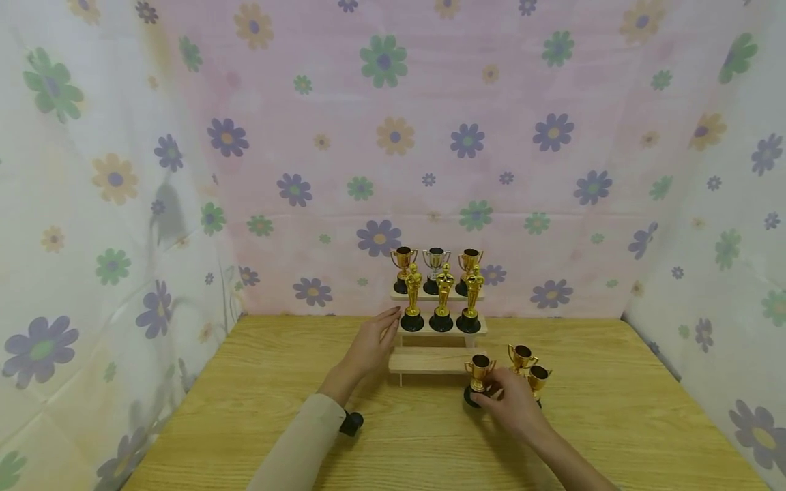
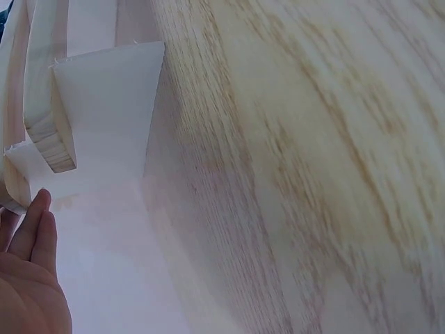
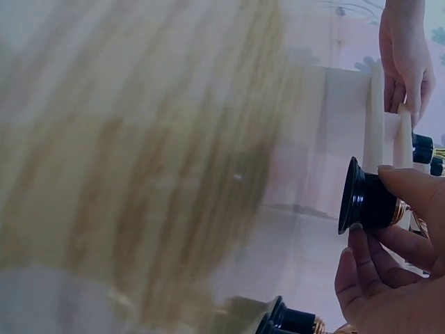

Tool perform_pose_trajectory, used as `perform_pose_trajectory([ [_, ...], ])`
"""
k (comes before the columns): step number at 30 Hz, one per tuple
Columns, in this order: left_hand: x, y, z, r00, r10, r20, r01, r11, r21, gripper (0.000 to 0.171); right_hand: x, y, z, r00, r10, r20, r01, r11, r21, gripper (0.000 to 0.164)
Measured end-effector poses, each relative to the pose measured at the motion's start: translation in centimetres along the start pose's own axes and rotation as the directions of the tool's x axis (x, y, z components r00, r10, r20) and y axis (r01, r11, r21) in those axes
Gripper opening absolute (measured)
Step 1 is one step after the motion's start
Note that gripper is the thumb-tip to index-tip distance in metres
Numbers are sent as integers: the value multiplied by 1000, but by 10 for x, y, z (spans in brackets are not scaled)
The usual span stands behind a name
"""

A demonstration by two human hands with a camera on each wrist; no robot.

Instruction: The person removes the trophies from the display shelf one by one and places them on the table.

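My right hand point(image 1: 516, 404) pinches a gold trophy cup point(image 1: 479, 372) with a black base, thumb and fingers round its lower part; the right wrist view shows the black base point(image 3: 368, 198) between them. It is at the front right corner of a three-step wooden stand point(image 1: 430, 360). Straight fingers of my left hand point(image 1: 373, 344) rest at the left end of the middle step, which carries three gold figurine trophies point(image 1: 442, 300). In the left wrist view the fingertips point(image 2: 42, 202) are right at the end of a step. The bottom step shows bare wood.
On the top step stand two gold cups point(image 1: 403, 262) and a silver cup point(image 1: 436, 262). Two more gold cups point(image 1: 522, 358) stand on the wooden table point(image 1: 276, 382) right of the stand, partly behind my right hand. Flower-patterned cloth point(image 1: 381, 136) hangs behind and at both sides.
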State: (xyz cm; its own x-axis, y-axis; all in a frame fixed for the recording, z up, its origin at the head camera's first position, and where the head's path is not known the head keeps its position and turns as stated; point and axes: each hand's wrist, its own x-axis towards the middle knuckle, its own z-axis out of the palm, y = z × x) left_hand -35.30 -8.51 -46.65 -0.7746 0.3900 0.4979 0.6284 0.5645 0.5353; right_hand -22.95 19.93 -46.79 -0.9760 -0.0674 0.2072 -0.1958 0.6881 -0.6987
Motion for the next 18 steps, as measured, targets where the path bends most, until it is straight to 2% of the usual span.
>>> perform_pose_trajectory([
  [9,0,-1,0,1000,1,7,-1,1000,-15,40,-4,7,-1,1000,4,-6,-4,1000,3,19],
  [18,0,-1,0,1000,5,7,-5,1000,-2,40,-5,13,-3,999,50,7,-50,998,-32,19],
])
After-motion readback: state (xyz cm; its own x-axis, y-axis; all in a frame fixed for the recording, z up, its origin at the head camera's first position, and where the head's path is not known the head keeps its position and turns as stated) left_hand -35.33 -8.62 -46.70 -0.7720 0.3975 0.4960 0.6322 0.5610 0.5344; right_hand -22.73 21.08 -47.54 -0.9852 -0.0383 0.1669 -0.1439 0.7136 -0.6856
